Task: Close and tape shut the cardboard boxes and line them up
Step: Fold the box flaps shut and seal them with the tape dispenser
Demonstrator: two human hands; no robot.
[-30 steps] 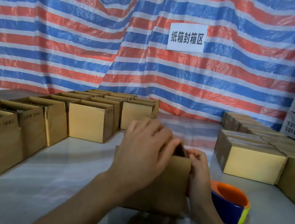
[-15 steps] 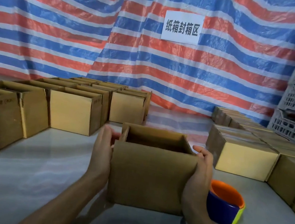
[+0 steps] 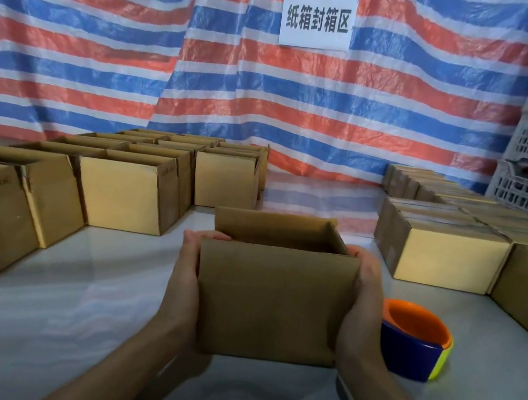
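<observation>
Clasping a cardboard box [image 3: 271,306] between left hand [image 3: 185,277] and right hand [image 3: 363,302] — palms pressed to its side walls, thumbs hooked over the top rim, fingers wrapped behind, out of sight. Top open, far flap standing up, inside dark. Held over the middle of the grey table [image 3: 73,291], touching it or just above — cannot tell. Just right of the box, an orange-and-blue tape dispenser [image 3: 411,349]. Along the left, rows of open boxes [image 3: 124,193]; along the right, closed boxes [image 3: 451,260]. Behind, a striped tarp [image 3: 108,42] bearing a white sign [image 3: 318,17].
</observation>
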